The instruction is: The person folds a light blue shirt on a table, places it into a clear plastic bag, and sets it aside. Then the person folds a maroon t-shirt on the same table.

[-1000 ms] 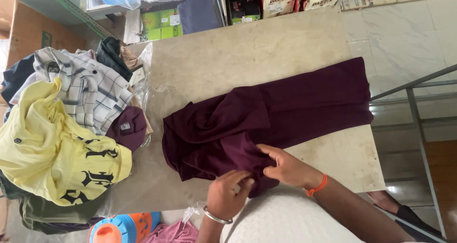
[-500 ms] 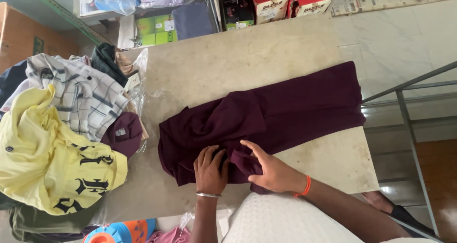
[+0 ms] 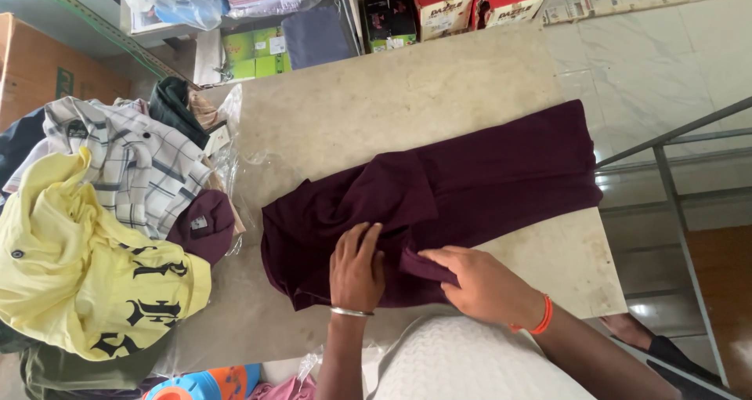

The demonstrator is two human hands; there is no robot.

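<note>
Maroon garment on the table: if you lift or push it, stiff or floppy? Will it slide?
Probably floppy: the maroon garment lies in soft creases and a flap folds over the right hand. Likely light, since it bunches under the left hand. Pushed, it would likely wrinkle rather than slide whole on the table.

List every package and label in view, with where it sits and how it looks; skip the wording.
Red cardboard boxes: top centre beyond the table, rectangular, red with white sides.
Dark box: left of the red ones, black with a green base.
Green cartons: top left, small, lime green with white patches.
Brown cardboard box: far left, large, plain brown.
Small grey label: on the maroon collar in the clothes pile.
</note>
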